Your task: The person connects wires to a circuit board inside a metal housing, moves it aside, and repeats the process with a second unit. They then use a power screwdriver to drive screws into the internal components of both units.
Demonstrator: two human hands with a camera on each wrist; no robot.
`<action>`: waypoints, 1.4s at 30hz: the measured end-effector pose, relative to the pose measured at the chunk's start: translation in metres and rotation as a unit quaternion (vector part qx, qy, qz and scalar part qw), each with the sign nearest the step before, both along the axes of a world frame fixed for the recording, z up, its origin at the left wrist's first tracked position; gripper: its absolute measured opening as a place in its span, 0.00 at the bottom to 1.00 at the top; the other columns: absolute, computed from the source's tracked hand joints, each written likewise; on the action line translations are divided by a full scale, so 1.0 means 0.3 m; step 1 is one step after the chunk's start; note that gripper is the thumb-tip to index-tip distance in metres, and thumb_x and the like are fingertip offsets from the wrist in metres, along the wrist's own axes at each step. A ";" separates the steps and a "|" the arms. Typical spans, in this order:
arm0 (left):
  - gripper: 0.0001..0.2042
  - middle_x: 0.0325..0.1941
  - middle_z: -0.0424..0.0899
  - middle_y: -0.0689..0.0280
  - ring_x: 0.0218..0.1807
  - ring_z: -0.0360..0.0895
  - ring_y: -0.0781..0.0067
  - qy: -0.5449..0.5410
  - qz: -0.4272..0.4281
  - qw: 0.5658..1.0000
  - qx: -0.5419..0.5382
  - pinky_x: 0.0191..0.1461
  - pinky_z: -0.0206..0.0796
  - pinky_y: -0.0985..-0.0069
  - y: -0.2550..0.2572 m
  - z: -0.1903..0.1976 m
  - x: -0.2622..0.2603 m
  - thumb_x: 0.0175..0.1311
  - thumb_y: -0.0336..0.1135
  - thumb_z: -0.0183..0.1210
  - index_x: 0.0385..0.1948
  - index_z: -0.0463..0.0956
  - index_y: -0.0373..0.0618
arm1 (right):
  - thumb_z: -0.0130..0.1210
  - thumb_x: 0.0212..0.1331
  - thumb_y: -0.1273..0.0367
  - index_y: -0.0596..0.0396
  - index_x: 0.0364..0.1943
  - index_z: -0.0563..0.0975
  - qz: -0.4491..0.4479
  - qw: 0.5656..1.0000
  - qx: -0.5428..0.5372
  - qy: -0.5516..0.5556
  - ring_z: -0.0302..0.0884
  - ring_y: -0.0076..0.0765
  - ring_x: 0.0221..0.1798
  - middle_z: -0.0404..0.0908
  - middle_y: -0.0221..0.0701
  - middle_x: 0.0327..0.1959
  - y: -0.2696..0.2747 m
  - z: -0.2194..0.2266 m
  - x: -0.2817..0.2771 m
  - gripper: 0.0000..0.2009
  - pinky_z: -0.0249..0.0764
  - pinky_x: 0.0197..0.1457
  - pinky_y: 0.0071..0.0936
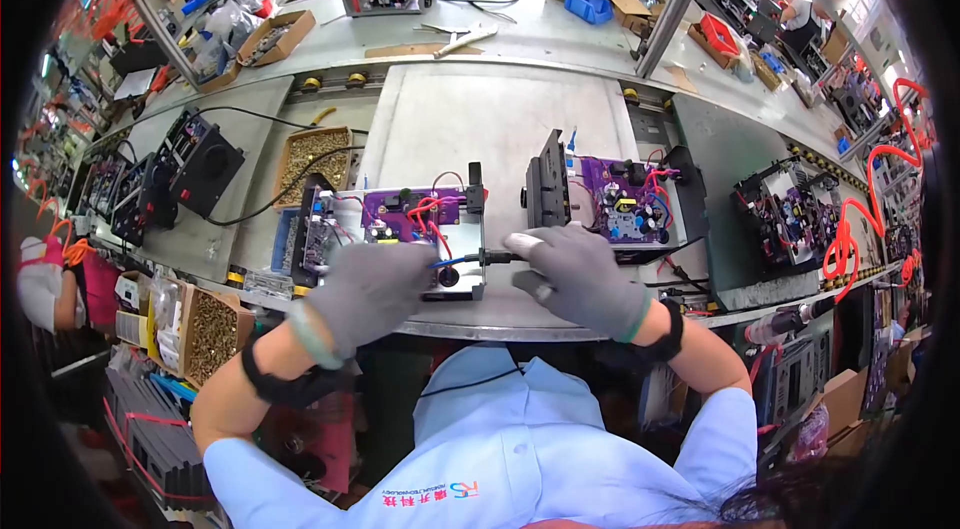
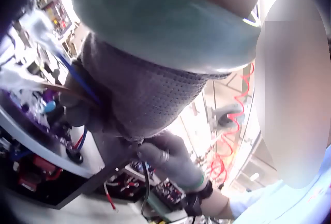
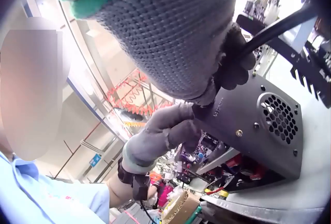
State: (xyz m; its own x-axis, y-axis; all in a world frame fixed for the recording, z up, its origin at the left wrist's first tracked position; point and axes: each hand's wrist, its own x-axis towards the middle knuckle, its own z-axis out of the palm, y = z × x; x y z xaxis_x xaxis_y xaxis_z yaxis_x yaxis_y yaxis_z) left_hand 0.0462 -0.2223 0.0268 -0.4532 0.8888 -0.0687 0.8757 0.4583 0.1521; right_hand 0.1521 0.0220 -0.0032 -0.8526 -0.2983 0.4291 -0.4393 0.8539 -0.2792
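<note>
In the head view, my gloved left hand (image 1: 375, 294) is over the front of an open metal chassis with a purple circuit board (image 1: 388, 207). Its fingers hold a blue wire (image 1: 455, 261), which runs right into a black cable (image 1: 497, 257). The left wrist view shows the blue wire (image 2: 77, 76) beside a brown wire (image 2: 59, 87) at the fingers. My gloved right hand (image 1: 580, 279) grips the black cable, its fingers curled around it in the right wrist view. Close below that hand is a black panel with a round vent (image 3: 279, 118).
A second open chassis, with a black front panel (image 1: 547, 179), stands right of the first. Boxes of small brass parts (image 1: 315, 157) lie to the left. Another unit (image 1: 790, 214) sits on the green mat (image 1: 700, 144), near a coiled red air hose (image 1: 850, 239).
</note>
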 end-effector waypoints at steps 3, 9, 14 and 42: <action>0.05 0.26 0.83 0.61 0.27 0.82 0.67 -0.062 0.055 0.972 0.220 0.30 0.72 0.72 -0.170 -0.008 -0.082 0.58 0.28 0.61 0.35 0.80 0.44 | 0.66 0.47 0.73 0.56 0.45 0.80 -0.032 0.996 -0.086 -0.002 0.81 0.45 0.33 0.83 0.39 0.33 0.047 0.029 0.039 0.17 0.76 0.34 0.35; 0.05 0.34 0.80 0.67 0.30 0.75 0.84 -0.472 0.181 0.733 0.455 0.34 0.70 0.84 -0.002 0.049 -0.041 0.65 0.27 0.58 0.39 0.78 0.38 | 0.64 0.49 0.71 0.51 0.44 0.81 -0.010 0.986 -0.141 0.091 0.78 0.42 0.30 0.78 0.33 0.26 -0.045 0.081 -0.091 0.15 0.72 0.31 0.37; 0.07 0.30 0.79 0.74 0.31 0.71 0.89 -0.421 0.140 0.787 0.429 0.34 0.66 0.85 0.094 0.030 -0.061 0.67 0.29 0.58 0.43 0.80 0.39 | 0.60 0.52 0.74 0.55 0.57 0.75 -0.023 0.970 -0.203 0.134 0.82 0.46 0.39 0.81 0.40 0.43 -0.079 0.138 -0.159 0.23 0.78 0.39 0.36; 0.06 0.29 0.82 0.70 0.28 0.73 0.87 -0.390 0.106 0.831 0.382 0.33 0.69 0.84 0.184 0.026 -0.072 0.63 0.28 0.62 0.39 0.80 0.37 | 0.59 0.56 0.73 0.56 0.44 0.81 -0.027 0.974 -0.194 0.117 0.80 0.48 0.33 0.81 0.40 0.30 -0.038 0.123 -0.177 0.12 0.76 0.35 0.38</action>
